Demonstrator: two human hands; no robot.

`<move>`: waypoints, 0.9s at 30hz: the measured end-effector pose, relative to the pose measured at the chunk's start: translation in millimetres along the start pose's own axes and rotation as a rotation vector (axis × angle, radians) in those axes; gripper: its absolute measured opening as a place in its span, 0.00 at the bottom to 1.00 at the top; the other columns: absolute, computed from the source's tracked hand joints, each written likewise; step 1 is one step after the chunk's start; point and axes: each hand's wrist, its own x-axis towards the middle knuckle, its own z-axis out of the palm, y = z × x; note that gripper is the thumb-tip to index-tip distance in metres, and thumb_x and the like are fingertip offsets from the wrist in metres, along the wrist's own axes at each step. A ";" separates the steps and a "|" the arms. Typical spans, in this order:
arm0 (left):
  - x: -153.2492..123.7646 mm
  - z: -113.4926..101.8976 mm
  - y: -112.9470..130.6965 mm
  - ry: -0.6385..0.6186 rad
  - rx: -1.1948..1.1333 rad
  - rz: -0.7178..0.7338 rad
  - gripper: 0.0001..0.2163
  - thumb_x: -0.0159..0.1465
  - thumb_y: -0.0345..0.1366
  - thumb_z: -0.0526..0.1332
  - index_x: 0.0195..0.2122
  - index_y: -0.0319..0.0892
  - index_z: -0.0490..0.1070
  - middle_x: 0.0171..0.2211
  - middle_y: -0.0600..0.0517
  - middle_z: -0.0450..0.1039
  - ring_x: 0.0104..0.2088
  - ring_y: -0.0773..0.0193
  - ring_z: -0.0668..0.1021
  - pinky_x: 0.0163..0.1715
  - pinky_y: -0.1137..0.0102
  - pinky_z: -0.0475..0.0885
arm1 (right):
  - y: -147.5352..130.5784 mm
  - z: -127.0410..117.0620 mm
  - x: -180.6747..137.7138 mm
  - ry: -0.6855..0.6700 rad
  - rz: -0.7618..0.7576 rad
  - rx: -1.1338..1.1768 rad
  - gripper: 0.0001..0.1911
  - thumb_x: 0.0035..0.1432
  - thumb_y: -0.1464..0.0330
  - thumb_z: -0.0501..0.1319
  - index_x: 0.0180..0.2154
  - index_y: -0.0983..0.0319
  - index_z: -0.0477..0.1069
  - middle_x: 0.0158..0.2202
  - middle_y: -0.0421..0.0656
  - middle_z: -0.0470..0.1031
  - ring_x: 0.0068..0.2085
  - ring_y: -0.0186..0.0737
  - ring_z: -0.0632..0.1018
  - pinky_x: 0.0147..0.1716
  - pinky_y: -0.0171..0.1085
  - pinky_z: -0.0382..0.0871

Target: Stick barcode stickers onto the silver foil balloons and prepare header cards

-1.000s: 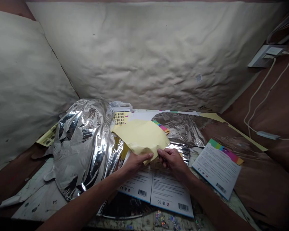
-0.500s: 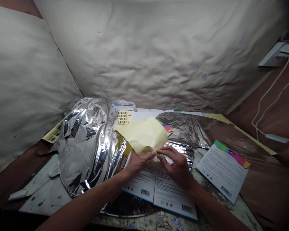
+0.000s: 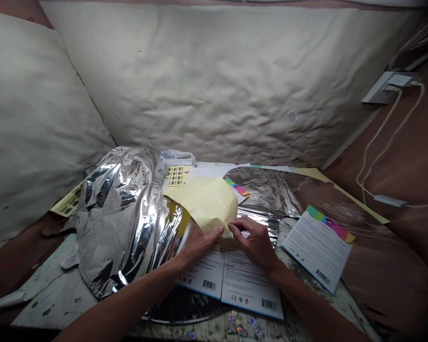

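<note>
A pale yellow sheet curls up over the middle of the table. My left hand pinches its near edge between thumb and fingers. My right hand is closed in a pinch at the same edge, fingertips almost touching the left thumb. Both hands rest over two white printed cards with barcodes. A crumpled silver foil sheet bulges up just left of my left hand.
A third white card with a rainbow strip lies to the right. Flat foil and yellow sticker sheets lie behind. Cream paper covers the back wall. A socket and white cable are at right. Glitter bits lie near the front edge.
The yellow sheet has been drawn down lower and folded over more. My right fingers have shifted along its near edge toward the left thumb.
</note>
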 end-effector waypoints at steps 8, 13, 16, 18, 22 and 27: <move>-8.6 -24.2 44.3 -0.935 0.174 -0.544 0.21 0.64 0.54 0.58 0.36 0.41 0.80 0.27 0.53 0.77 0.17 0.71 0.72 0.18 0.77 0.62 | 81.0 -148.9 0.5 0.334 0.388 -0.078 0.14 0.55 0.56 0.62 0.35 0.60 0.75 0.42 0.46 0.80 0.45 0.46 0.78 0.46 0.40 0.70; -10.8 13.6 89.5 -1.071 0.336 -0.298 0.17 0.63 0.51 0.60 0.43 0.46 0.79 0.33 0.52 0.79 0.31 0.63 0.79 0.30 0.73 0.72 | 133.3 -206.5 -41.7 0.397 0.523 -0.062 0.22 0.49 0.48 0.64 0.28 0.62 0.73 0.33 0.48 0.81 0.39 0.50 0.79 0.40 0.44 0.73; -0.7 56.9 88.9 -0.948 0.633 0.179 0.16 0.64 0.47 0.60 0.49 0.47 0.76 0.44 0.49 0.78 0.43 0.57 0.79 0.42 0.66 0.73 | 128.7 -191.0 -62.9 0.300 0.530 0.028 0.21 0.52 0.50 0.64 0.32 0.63 0.76 0.39 0.50 0.81 0.41 0.48 0.80 0.41 0.42 0.73; 9.7 85.0 71.5 -0.921 0.801 0.473 0.19 0.64 0.43 0.60 0.55 0.46 0.71 0.53 0.46 0.73 0.52 0.51 0.75 0.51 0.57 0.70 | 118.6 -178.3 -72.8 0.235 0.533 0.122 0.20 0.55 0.52 0.64 0.35 0.63 0.76 0.44 0.50 0.80 0.42 0.47 0.80 0.41 0.41 0.74; 23.2 121.9 26.6 -0.945 0.987 0.674 0.27 0.61 0.45 0.64 0.59 0.41 0.66 0.63 0.41 0.62 0.63 0.44 0.64 0.61 0.52 0.61 | 100.6 -170.5 -84.7 0.275 0.529 0.152 0.17 0.57 0.55 0.64 0.37 0.63 0.77 0.42 0.48 0.80 0.43 0.46 0.79 0.44 0.40 0.72; 20.7 107.5 20.6 -0.862 1.072 0.687 0.25 0.64 0.43 0.60 0.62 0.42 0.62 0.66 0.41 0.57 0.66 0.47 0.60 0.62 0.51 0.60 | 76.6 -171.9 -98.0 0.328 0.564 0.138 0.16 0.58 0.56 0.64 0.37 0.63 0.77 0.35 0.45 0.80 0.37 0.42 0.78 0.37 0.35 0.71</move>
